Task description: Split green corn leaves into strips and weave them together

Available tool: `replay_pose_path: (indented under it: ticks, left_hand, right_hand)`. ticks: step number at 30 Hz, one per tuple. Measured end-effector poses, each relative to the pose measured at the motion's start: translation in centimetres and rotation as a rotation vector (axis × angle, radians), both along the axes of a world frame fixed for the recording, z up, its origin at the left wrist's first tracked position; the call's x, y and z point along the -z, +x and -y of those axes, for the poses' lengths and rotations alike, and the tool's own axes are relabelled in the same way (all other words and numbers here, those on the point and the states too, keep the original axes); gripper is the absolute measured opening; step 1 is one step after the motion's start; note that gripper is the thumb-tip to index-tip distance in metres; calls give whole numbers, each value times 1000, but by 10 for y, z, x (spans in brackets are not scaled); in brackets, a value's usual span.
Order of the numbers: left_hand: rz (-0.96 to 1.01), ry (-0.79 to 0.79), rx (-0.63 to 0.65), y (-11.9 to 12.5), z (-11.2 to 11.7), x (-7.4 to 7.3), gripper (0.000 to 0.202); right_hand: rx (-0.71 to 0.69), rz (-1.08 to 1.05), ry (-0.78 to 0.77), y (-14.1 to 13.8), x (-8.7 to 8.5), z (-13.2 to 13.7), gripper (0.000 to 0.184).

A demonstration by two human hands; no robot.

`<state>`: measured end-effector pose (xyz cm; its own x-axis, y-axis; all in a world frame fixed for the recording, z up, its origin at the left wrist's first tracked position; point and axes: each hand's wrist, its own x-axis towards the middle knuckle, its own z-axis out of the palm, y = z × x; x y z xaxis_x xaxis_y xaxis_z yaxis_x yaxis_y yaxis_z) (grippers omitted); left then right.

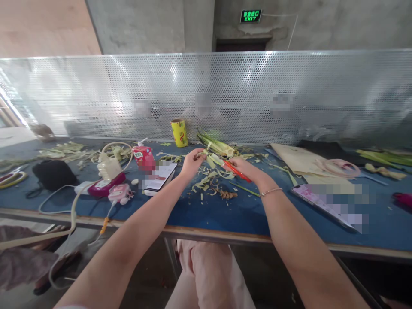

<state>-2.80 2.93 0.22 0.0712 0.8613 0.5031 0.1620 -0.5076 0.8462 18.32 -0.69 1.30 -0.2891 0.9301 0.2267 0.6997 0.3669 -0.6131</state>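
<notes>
Both my arms reach out over a blue table [206, 212]. My left hand [192, 162] pinches a pale green leaf strip [210, 160] between its fingertips. My right hand [242, 165] is closed round a red-handled cutting tool [236, 170], whose tip points left toward the strip. Cut leaf scraps [210, 184] lie on the table just under and in front of both hands. A bundle of long green leaves [215, 146] lies beyond the hands.
A yellow cup [179, 132] stands at the back. To the left are a red drink carton [143, 157], a phone [160, 176], pink gadgets [106, 187] with cables and a black pouch [53, 174]. Right: another phone [328, 205], brown paper [302, 161], pink hoop [337, 167]. Perforated metal screen [257, 94] behind.
</notes>
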Motion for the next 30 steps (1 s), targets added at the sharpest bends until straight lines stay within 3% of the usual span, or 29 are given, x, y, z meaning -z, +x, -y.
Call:
replay_pose_path:
  ticks: [12, 30]
  left_hand:
    - [-72, 15, -9, 3, 7, -4, 23]
    - [-21, -13, 7, 2, 2, -1, 21]
  right_hand:
    - [-39, 27, -22, -5, -11, 15, 44]
    - [54, 2, 51, -2, 2, 0, 46]
